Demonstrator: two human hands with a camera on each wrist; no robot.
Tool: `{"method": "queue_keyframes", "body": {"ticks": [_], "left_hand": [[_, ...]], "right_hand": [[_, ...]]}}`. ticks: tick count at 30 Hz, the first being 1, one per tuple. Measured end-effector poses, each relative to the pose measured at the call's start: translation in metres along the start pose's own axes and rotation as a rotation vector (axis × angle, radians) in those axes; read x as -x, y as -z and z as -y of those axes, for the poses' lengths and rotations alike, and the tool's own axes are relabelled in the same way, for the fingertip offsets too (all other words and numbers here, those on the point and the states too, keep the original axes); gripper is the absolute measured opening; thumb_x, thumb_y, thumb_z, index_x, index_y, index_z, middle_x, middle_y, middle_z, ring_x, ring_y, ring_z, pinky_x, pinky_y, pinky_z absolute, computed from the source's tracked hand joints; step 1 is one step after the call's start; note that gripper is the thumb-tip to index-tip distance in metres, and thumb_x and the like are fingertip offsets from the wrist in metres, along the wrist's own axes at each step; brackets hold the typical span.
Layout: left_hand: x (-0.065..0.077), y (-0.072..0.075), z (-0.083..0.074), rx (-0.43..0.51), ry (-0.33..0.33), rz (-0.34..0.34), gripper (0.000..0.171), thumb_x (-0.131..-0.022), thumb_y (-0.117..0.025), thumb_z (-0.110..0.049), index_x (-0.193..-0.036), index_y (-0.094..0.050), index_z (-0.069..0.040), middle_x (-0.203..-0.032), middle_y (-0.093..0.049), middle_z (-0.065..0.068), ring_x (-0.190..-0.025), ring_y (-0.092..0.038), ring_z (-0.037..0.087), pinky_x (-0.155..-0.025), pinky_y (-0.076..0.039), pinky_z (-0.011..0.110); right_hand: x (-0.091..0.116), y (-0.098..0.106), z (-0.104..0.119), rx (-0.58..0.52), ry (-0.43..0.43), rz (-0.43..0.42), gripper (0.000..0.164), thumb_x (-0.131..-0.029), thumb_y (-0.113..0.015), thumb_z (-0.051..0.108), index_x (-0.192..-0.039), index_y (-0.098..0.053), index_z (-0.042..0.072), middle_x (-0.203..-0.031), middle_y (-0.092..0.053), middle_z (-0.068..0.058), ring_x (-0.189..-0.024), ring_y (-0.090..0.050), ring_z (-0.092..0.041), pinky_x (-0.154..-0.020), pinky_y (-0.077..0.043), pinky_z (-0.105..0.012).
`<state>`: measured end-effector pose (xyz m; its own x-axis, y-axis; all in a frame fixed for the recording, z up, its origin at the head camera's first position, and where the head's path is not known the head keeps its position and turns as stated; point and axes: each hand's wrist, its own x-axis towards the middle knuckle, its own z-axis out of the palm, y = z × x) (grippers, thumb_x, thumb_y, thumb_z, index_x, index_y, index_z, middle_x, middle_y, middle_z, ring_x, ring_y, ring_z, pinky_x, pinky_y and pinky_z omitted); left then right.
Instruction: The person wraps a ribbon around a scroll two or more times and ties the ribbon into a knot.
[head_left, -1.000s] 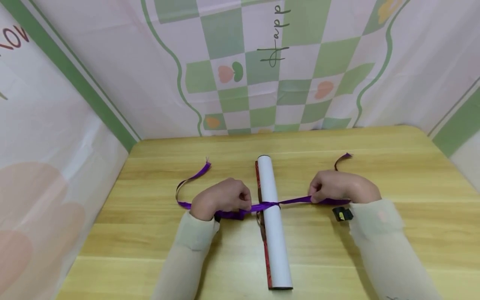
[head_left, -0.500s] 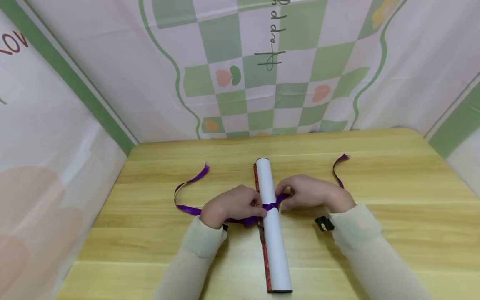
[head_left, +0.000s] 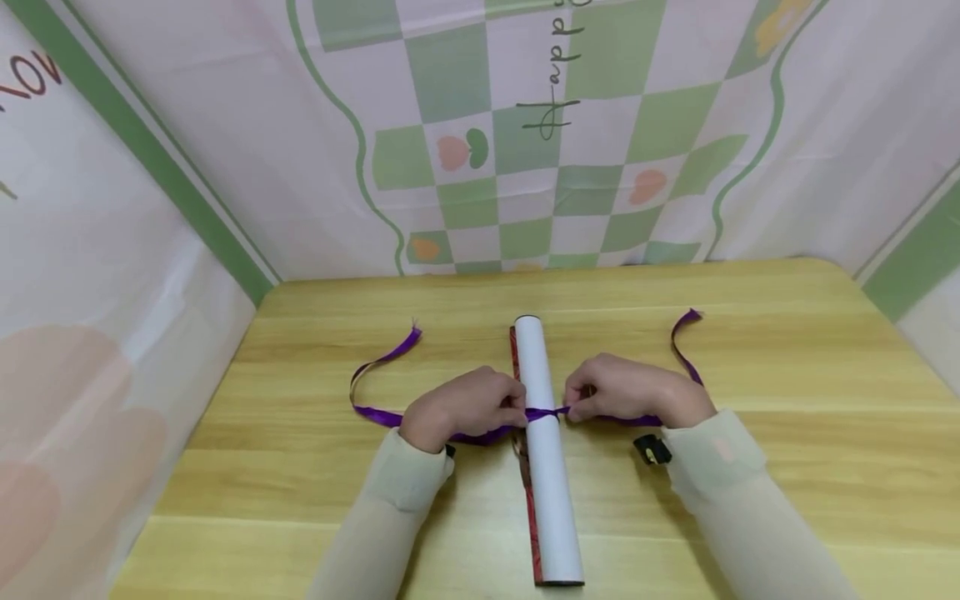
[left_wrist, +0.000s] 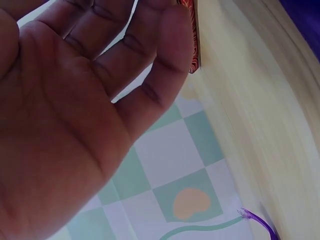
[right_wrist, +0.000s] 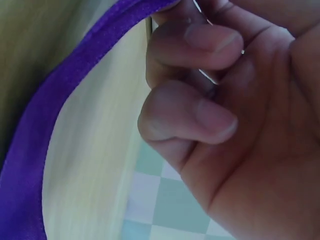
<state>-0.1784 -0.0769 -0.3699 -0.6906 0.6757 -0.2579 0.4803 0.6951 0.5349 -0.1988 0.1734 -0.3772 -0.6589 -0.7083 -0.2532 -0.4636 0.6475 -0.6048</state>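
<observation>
A white rolled scroll [head_left: 553,492] with a red patterned edge [head_left: 533,533] lies lengthwise on the table. Around its middle runs a purple ribbon [head_left: 542,413], crossed or knotted on top; which of these I cannot tell. Just left of the roll, my left hand [head_left: 468,404] pinches the ribbon between thumb and fingers. My right hand [head_left: 630,387] pinches the other side close to the roll's right edge. In the right wrist view the ribbon [right_wrist: 30,145] trails away from curled fingers [right_wrist: 190,115]. The left wrist view shows the palm [left_wrist: 55,125], while its fingertips are cut off.
Both ribbon tails lie on the wooden table [head_left: 337,500], the left end [head_left: 408,337] curling back and the right end [head_left: 684,321] behind the right wrist. A checkered cloth [head_left: 525,196] hangs behind the table. Black straps [head_left: 652,450] sit at the wrists.
My right hand has come left from a stretched-out hold to beside the roll. The short raised piece of ribbon there now lies flat and taut. My left hand has shifted slightly toward the roll.
</observation>
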Motion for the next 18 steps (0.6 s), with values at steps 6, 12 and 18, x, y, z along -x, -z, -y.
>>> {"method": "queue_keyframes", "body": {"ticks": [6, 12, 18], "left_hand": [[0.0014, 0.0033, 0.0020, -0.025, -0.028, 0.004, 0.020, -0.103, -0.070, -0.021, -0.084, -0.066, -0.015, -0.077, -0.058, -0.007, -0.068, -0.050, 0.007, -0.065, -0.040, 0.020], [0.0006, 0.0039, 0.0047, -0.039, -0.043, 0.002, 0.020, -0.103, -0.070, -0.022, -0.084, -0.066, -0.017, -0.079, -0.058, -0.008, -0.072, -0.051, 0.007, -0.069, -0.041, 0.020], [0.0017, 0.0048, 0.0046, -0.050, -0.049, 0.000, 0.021, -0.103, -0.070, -0.021, -0.083, -0.066, -0.017, -0.078, -0.058, -0.008, -0.073, -0.052, 0.008, -0.070, -0.042, 0.021]], "right_hand": [[0.0016, 0.0023, 0.0003, 0.018, 0.000, 0.007, 0.016, -0.096, -0.076, 0.021, -0.081, -0.070, 0.019, -0.078, -0.063, 0.012, -0.074, -0.052, -0.005, -0.070, -0.044, -0.023], [0.0031, 0.0046, -0.0006, 0.012, -0.005, 0.017, 0.017, -0.097, -0.076, 0.020, -0.082, -0.069, 0.019, -0.078, -0.061, 0.011, -0.073, -0.051, -0.006, -0.070, -0.043, -0.023], [0.0045, 0.0048, -0.0038, -0.011, -0.034, 0.035, 0.018, -0.097, -0.075, 0.020, -0.081, -0.068, 0.020, -0.077, -0.060, 0.011, -0.074, -0.052, -0.007, -0.071, -0.043, -0.023]]}}
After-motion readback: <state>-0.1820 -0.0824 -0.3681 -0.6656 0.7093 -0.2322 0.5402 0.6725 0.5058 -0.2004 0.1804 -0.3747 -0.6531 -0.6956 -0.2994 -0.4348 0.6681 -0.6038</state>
